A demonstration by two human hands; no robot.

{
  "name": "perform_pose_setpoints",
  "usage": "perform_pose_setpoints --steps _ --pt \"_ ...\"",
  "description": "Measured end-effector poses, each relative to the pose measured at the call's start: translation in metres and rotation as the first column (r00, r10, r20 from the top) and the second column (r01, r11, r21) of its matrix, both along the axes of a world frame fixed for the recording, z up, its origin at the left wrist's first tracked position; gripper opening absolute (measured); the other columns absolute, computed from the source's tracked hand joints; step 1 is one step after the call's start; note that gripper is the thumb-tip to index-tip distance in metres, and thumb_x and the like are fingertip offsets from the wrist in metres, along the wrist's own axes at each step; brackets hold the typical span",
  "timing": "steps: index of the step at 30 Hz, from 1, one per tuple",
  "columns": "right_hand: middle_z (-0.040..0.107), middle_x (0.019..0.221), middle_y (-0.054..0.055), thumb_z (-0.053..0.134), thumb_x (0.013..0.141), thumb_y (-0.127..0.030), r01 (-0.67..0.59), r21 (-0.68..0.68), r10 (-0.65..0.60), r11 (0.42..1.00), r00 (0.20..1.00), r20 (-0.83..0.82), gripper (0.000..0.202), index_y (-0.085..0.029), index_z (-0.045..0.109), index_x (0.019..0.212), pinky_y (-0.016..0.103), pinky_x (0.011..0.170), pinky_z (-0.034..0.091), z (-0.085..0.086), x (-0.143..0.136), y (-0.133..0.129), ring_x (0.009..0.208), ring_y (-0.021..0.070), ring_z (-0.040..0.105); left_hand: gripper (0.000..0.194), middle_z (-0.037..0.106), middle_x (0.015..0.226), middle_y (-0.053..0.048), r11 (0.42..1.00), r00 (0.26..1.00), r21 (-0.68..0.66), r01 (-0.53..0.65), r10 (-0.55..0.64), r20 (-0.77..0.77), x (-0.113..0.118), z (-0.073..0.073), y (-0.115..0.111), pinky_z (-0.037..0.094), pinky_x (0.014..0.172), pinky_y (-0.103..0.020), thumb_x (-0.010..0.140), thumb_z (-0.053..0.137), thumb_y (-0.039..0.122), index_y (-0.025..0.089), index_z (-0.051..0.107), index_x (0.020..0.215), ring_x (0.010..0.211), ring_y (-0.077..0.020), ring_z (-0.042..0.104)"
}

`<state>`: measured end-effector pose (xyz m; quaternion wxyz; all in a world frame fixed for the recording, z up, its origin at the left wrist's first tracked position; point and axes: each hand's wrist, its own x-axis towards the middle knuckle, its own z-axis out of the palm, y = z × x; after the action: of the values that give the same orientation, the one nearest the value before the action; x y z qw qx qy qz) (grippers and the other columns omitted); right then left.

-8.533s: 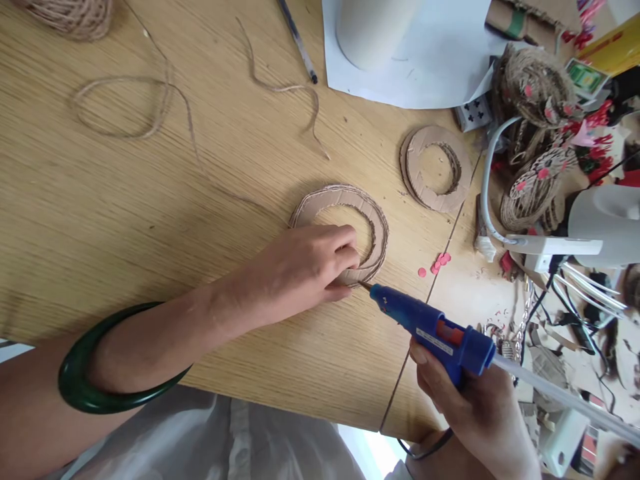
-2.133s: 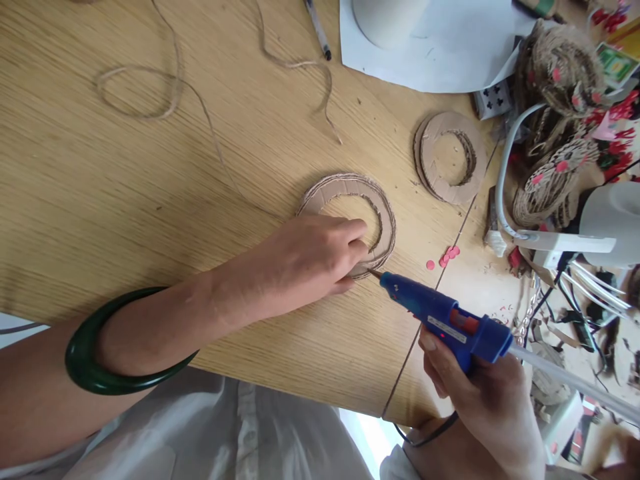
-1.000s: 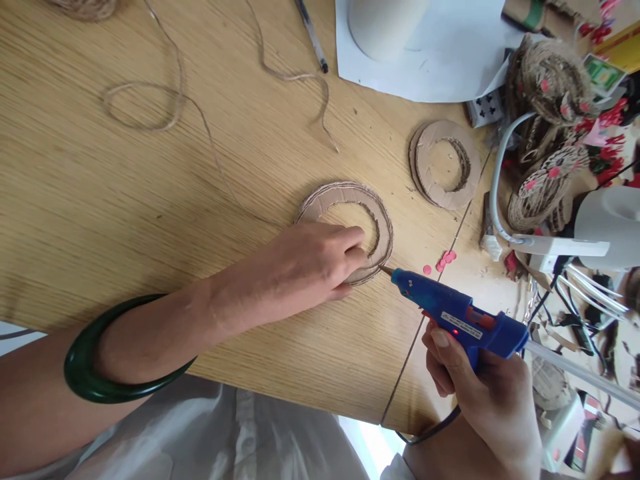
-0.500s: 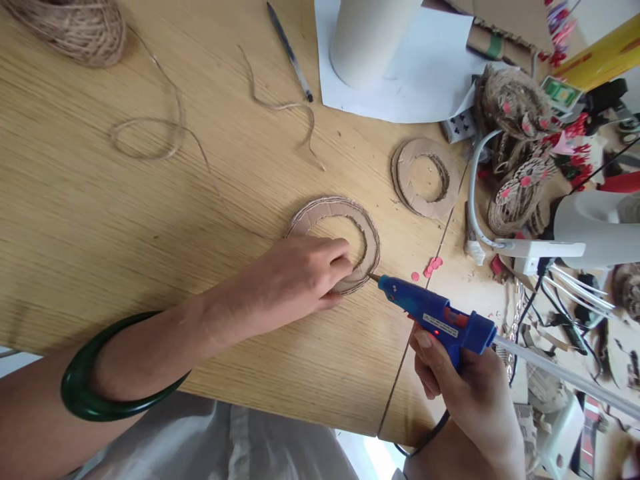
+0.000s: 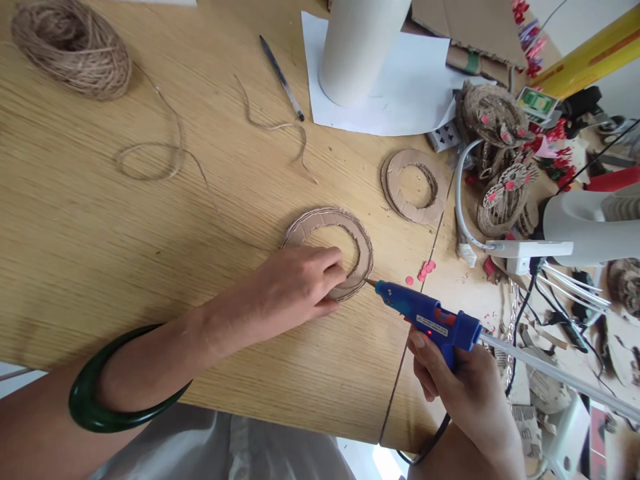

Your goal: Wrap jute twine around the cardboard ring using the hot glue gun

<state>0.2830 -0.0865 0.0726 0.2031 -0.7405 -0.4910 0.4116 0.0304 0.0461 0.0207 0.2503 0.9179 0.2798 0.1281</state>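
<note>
A cardboard ring [image 5: 364, 257] with twine around its outer edge lies flat on the wooden table [image 5: 240, 387]. My left hand [image 5: 305, 280] grips its lower left part, fingers curled over the rim, and a green bangle [image 5: 95, 407] circles that forearm. In my right hand [image 5: 455, 387] is a blue glue gun [image 5: 425, 313] with a glue stick in its back and a small red light lit. Its nozzle tip touches or nearly touches the ring's lower right outer edge. A strand of twine [image 5: 195, 163] runs from the ball [image 5: 75, 50] toward the ring.
Another cardboard ring [image 5: 436, 193] lies at the upper right, near red paper dots [image 5: 425, 269]. Beyond it are a white cylinder [image 5: 355, 53] on white paper [image 5: 400, 113], a pen [image 5: 283, 80] and a loose twine piece [image 5: 270, 125]. Cables, a power strip [image 5: 535, 249] and twine-wrapped crafts [image 5: 493, 113] crowd the right.
The camera view has shifted, so the table items sit slightly lower and further left. Both hands keep their holds, and the nozzle stays by the ring's lower right edge.
</note>
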Motion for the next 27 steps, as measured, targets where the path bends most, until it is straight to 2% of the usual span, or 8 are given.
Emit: perform_pose_setpoints --steps 5,11,15,17,22,27 --pt "0.05 0.051 -0.005 0.058 0.1 -0.041 0.011 -0.01 -0.011 1.0 0.999 -0.05 0.028 -0.019 0.056 0.081 0.024 0.037 0.037 0.001 -0.001 0.0 0.038 0.0101 0.046 0.017 0.062 0.101 -0.003 0.999 1.0 -0.039 -0.001 0.001 -0.003 -0.001 -0.001 0.0 0.048 0.077 -0.032 0.089 0.074 0.022 0.016 0.062 0.1 0.088 -0.0185 0.063" --pt "0.045 0.048 -0.006 0.059 0.099 -0.041 -0.001 -0.009 0.001 1.0 1.0 -0.016 0.035 -0.021 0.051 0.071 0.024 0.037 0.033 0.002 -0.005 0.002 0.038 0.0091 0.042 0.014 0.062 0.1 -0.003 1.0 1.0 -0.026 -0.005 0.006 0.028 -0.001 -0.001 0.0 0.048 0.075 -0.031 0.09 0.072 0.022 0.015 0.062 0.099 0.086 -0.0172 0.063" --pt "0.046 0.045 -0.005 0.059 0.098 -0.041 -0.03 0.049 0.028 0.998 0.999 0.042 0.038 -0.022 0.049 0.067 0.024 0.036 0.032 0.003 -0.007 0.006 0.036 0.0091 0.042 0.016 0.063 0.101 -0.004 1.0 1.0 -0.022 -0.003 0.003 0.02 -0.001 -0.001 0.0 0.049 0.077 -0.031 0.089 0.074 0.02 0.015 0.063 0.099 0.086 -0.0176 0.063" --pt "0.047 0.045 -0.005 0.059 0.098 -0.041 -0.018 0.06 0.017 0.998 1.0 0.02 0.038 -0.021 0.049 0.067 0.024 0.036 0.033 0.004 -0.007 0.007 0.035 0.009 0.042 0.017 0.063 0.101 -0.004 1.0 1.0 -0.023 -0.002 0.002 0.016 -0.001 -0.002 0.0 0.05 0.078 -0.032 0.088 0.075 0.02 0.015 0.064 0.1 0.087 -0.018 0.064" --pt "0.045 0.044 -0.006 0.058 0.099 -0.047 0.037 0.03 -0.034 0.999 0.995 -0.09 0.039 -0.021 0.051 0.071 0.023 0.035 0.034 0.002 -0.01 0.006 0.033 0.0085 0.042 0.018 0.064 0.103 -0.004 1.0 1.0 -0.014 0.002 -0.001 0.02 -0.002 -0.003 0.0 0.05 0.076 -0.033 0.088 0.076 0.021 0.015 0.065 0.1 0.087 -0.0188 0.064" --pt "0.043 0.044 -0.007 0.057 0.099 -0.047 0.05 -0.015 -0.051 0.999 0.996 -0.076 0.038 -0.02 0.051 0.073 0.023 0.038 0.03 0.001 -0.012 0.005 0.036 0.0083 0.039 0.017 0.064 0.104 -0.003 1.0 0.999 -0.018 -0.009 0.01 0.032 -0.001 -0.002 -0.001 0.049 0.074 -0.032 0.089 0.075 0.021 0.016 0.065 0.101 0.087 -0.018 0.064"
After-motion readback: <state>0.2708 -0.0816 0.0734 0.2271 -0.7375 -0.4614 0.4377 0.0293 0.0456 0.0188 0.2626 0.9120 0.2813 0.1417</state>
